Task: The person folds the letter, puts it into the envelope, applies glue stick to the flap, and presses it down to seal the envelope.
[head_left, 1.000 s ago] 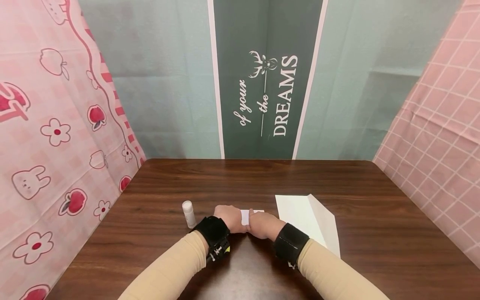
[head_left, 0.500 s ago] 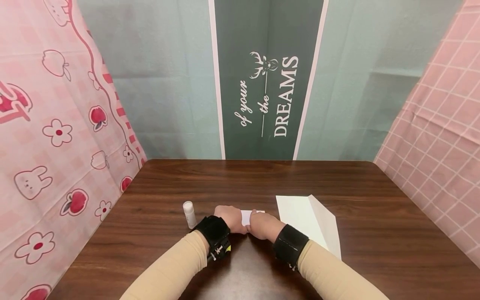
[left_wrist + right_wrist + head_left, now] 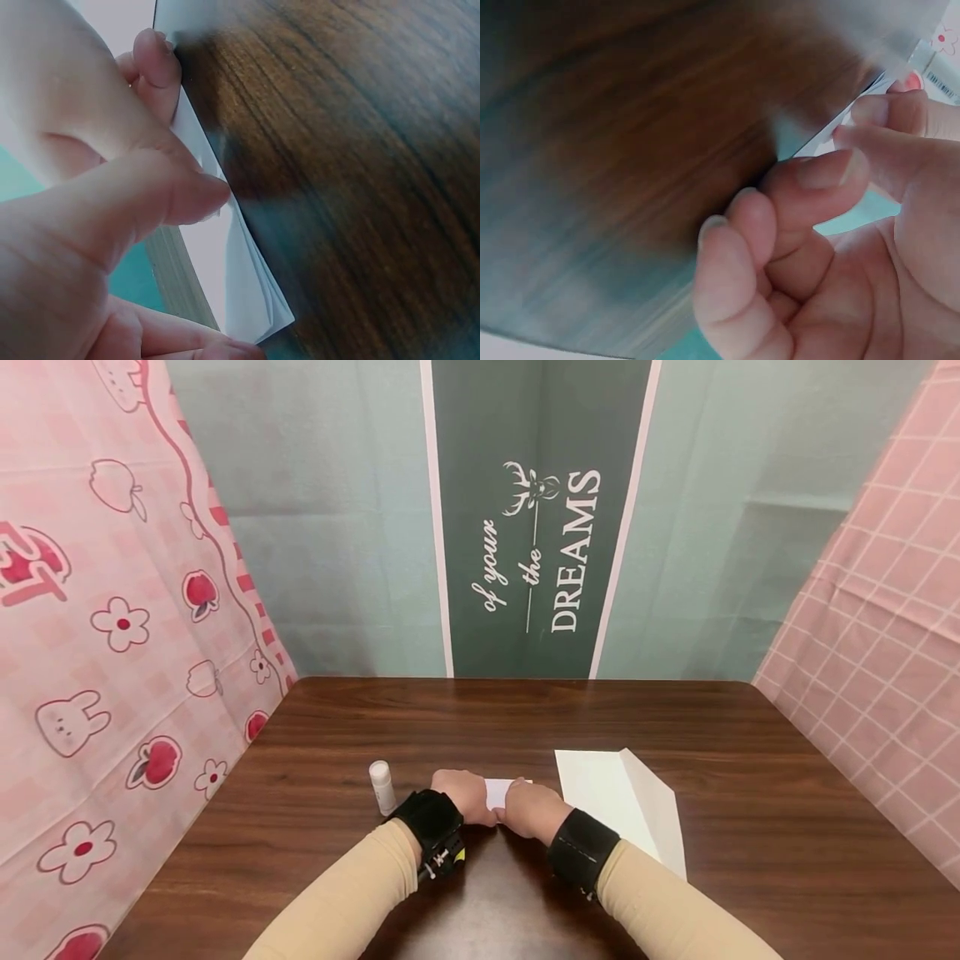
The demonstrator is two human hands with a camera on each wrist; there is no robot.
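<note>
A small folded strip of white paper point(image 3: 497, 794) lies between my two hands near the middle of the table. My left hand point(image 3: 462, 795) pinches it, and in the left wrist view the left thumb point(image 3: 199, 196) presses on its layered edge. Several layers of the paper point(image 3: 247, 289) show at the near end. My right hand point(image 3: 534, 810) holds the other part, its fingers point(image 3: 739, 270) curled in the right wrist view. Both hands almost touch. The underside of the paper and some fingertips are hidden.
A white capped tube point(image 3: 382, 787) stands left of my left hand. A larger creased sheet of white paper point(image 3: 611, 793) lies to the right, partly behind the right wrist. Curtains hang beyond the brown wooden table point(image 3: 420, 718).
The fingers of my right hand have slid slightly right, so more of the white paper shows between the hands. My left hand stays in nearly the same place.
</note>
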